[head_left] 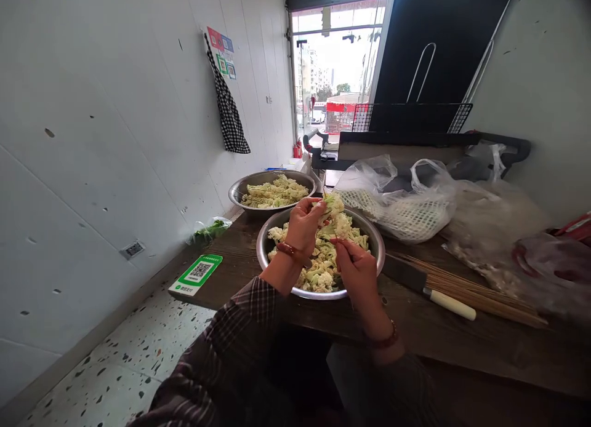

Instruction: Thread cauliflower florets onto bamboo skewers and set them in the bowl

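White wall panels (115, 107) flank a dark wooden desk (240, 261) — cauliflower piece (340, 223) held up over the near bowl (377, 258).
The left hand (303, 221) grips the cauliflower piece, while the right hand (357, 270), just below it, pinches a thin stick (334, 240). Loose florets (323, 280) fill the near bowl; behind stands a far bowl (236, 196) with more cauliflower. To the right lie a cleaver (409, 273) and bundled skewers (480, 291) — plastic bags (410, 211) sit beyond.

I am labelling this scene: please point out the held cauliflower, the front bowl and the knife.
Held cauliflower (340, 221): head view, white florets.
Front bowl (377, 247): head view, right wall.
Knife (414, 279): head view, blade near handle.
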Demonstrator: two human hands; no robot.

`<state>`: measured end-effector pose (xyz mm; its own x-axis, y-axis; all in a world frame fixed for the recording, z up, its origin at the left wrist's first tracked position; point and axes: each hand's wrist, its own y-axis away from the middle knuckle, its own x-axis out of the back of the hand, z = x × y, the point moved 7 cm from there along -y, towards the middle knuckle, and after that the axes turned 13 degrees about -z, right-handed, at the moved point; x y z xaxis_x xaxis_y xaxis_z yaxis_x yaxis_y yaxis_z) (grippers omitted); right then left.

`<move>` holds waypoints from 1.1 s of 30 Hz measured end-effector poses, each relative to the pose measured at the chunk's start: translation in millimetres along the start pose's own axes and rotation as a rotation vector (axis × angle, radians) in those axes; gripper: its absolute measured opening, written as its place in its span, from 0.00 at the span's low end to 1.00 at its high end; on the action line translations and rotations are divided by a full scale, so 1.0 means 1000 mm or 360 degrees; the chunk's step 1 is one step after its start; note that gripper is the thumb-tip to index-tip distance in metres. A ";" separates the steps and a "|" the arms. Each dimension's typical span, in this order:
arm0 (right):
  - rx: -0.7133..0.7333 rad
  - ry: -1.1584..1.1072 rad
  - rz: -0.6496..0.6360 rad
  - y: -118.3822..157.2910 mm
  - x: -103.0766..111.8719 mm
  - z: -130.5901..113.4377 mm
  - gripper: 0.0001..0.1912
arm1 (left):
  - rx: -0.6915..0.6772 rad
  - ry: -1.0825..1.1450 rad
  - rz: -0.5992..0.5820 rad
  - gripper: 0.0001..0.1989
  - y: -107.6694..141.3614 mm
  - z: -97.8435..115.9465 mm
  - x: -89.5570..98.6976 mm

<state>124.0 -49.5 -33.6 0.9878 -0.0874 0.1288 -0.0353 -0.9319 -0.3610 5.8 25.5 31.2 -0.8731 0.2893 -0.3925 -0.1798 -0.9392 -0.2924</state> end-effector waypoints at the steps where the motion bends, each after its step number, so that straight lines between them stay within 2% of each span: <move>1: 0.0008 0.0012 0.0008 0.000 0.000 -0.001 0.24 | -0.0004 -0.0002 -0.0011 0.17 0.000 0.000 0.000; 10: 0.0003 -0.0035 0.0023 0.001 0.000 0.001 0.22 | -0.0078 -0.0057 -0.0061 0.15 -0.003 0.000 -0.002; 21: 0.0057 0.0044 0.0173 0.003 0.006 0.000 0.24 | -0.0061 -0.0098 -0.0094 0.14 0.001 -0.002 -0.012; 25: 0.0059 -0.0056 0.0210 0.003 0.007 0.000 0.22 | 0.0085 -0.0108 -0.0250 0.18 0.000 0.002 -0.011; 27: 0.0041 -0.0123 0.0202 0.003 0.007 0.001 0.21 | 0.0176 -0.0142 -0.0312 0.21 -0.002 0.005 -0.004; 29: 0.0015 -0.0186 0.0203 0.003 0.007 0.002 0.20 | 0.0206 -0.0182 -0.0271 0.23 -0.004 0.012 0.011; 33: -0.0041 -0.0327 0.0262 0.005 0.009 0.004 0.22 | 0.0218 -0.0426 -0.0240 0.20 -0.010 0.018 0.041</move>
<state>133.8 -53.4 -37.9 0.9784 -0.1678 -0.1207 -0.1994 -0.9200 -0.3375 -36.8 43.3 33.7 -0.9168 0.3851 -0.1056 -0.3592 -0.9109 -0.2029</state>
